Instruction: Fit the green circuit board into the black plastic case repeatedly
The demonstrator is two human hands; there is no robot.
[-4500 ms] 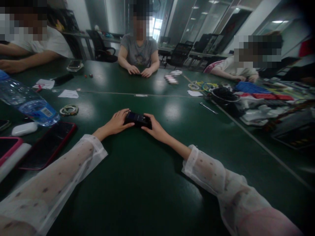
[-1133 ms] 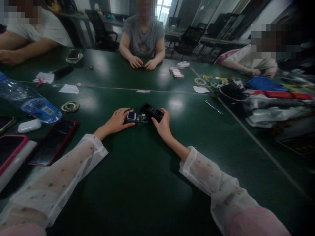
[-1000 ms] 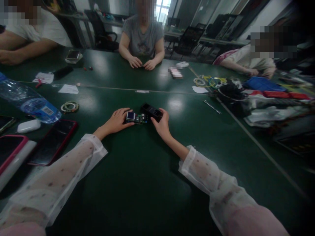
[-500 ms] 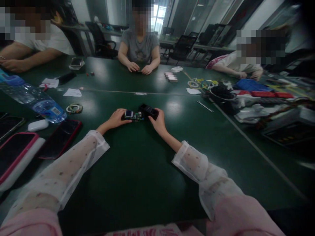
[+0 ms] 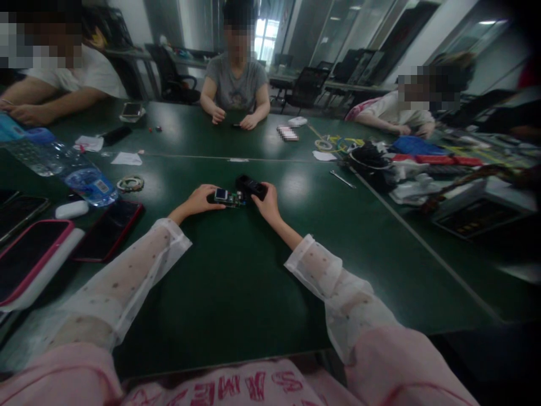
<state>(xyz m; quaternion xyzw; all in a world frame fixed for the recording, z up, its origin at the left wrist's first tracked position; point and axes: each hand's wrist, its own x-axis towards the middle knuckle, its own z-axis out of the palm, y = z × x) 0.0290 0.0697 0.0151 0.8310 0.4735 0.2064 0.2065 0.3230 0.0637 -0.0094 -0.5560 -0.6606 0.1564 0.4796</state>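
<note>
Near the middle of the dark green table point(image 5: 236, 270), my left hand point(image 5: 198, 201) grips a small green circuit board point(image 5: 230, 197) with a little square screen by its left end. Thumb and fingers lie on opposite edges of the board. My right hand point(image 5: 269, 204) is closed on the right end of a small black case point(image 5: 250, 186). The case is tilted, its far end pointing up and left. The two objects are side by side; whether they touch, I cannot tell.
Bottles point(image 5: 91, 180), phones point(image 5: 110, 231) and a coiled bracelet point(image 5: 130, 183) lie left. A wrench point(image 5: 343, 179), cables point(image 5: 329, 143) and a boxy device point(image 5: 477, 208) are right. Three people sit across the table.
The view has shifted slightly. Both my hands keep their holds on the board and the case. The hands of the person opposite have moved farther apart.
</note>
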